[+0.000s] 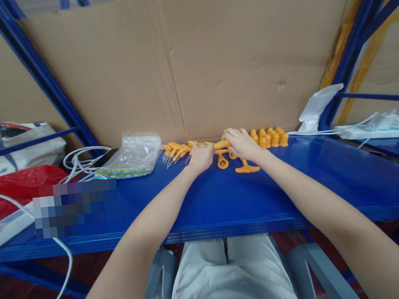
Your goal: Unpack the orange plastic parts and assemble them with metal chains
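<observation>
Both my hands reach to the back of the blue table (pixel 226 203). My left hand (pixel 200 157) and my right hand (pixel 240 143) are closed on the two ends of one orange plastic piece (pixel 222 144). Just below them lie an orange T-shaped piece (pixel 247 168) and another orange piece (pixel 222 161). A pile of orange pieces (pixel 176 149) with small metal chains (pixel 167 160) lies left of my left hand. A group of upright orange caps (pixel 270 138) stands right of my right hand.
A clear plastic bag with colourful items (pixel 131 157) lies to the left, beside white cables (pixel 79 161), a red bag (pixel 18 185) and a white bag (pixel 13 145). A white power strip (pixel 379 129) and a white plastic bag (pixel 318 103) are at the right. Cardboard (pixel 193 59) backs the table.
</observation>
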A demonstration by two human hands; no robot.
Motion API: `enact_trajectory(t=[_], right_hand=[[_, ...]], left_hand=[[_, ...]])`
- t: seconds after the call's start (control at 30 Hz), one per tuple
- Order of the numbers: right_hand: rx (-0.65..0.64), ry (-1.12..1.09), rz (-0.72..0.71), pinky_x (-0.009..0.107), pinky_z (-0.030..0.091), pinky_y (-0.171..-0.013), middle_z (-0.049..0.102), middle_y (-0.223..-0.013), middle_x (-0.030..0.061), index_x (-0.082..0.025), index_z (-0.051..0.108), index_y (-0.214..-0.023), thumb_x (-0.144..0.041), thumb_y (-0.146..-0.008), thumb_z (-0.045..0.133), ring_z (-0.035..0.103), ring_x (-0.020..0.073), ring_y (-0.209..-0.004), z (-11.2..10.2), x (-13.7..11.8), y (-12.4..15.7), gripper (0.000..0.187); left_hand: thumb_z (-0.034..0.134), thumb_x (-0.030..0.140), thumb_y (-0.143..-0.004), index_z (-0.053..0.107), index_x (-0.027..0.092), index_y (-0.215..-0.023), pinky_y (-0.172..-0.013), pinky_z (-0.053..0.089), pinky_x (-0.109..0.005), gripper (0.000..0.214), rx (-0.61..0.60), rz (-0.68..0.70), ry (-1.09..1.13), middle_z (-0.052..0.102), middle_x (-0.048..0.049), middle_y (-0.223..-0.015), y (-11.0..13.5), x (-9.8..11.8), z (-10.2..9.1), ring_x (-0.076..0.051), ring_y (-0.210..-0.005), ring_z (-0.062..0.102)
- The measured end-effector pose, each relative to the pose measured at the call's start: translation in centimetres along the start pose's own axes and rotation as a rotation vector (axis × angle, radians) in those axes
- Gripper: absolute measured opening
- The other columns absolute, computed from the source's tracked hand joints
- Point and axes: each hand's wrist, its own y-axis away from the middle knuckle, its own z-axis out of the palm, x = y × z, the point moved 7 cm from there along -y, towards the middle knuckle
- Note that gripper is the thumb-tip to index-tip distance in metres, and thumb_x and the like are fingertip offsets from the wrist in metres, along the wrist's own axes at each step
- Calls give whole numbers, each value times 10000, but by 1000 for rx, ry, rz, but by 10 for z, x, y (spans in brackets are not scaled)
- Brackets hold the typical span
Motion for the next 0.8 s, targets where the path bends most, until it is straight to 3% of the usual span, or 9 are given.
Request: enact_trajectory(t=[0.2,0.37,0.8], right_hand=[[0,-40,-62,487,313,-1043,669,-1215,170,-160,595,-1236,-334,-1000,491,558,313,-1166,8,-10,1,311],[-14,5,-72,559,250,-1125,689,-1195,156,-160,619,-1269,-239,-1015,449,571,294,-1161,15,-22,-1,315],[-103,175,-60,504,277,-1063,666,-1141,176,-124,641,-1219,-77,-976,379,558,291,-1102,9,-25,-5,360]], left_hand=[[401,187,-983,613,149,-1074,-1013,336,-495,233,-25,-8,-3,743,-192,-1111,2,-4,2,-326,-1104,684],[385,180,-976,588,157,-1153,-1008,335,-510,270,-8,10,-14,742,-191,-1098,2,-4,4,-334,-1104,678],[392,221,-989,585,154,-1113,-1007,343,-501,239,28,8,-45,756,-181,-1032,0,5,-1,-328,-1040,695]])
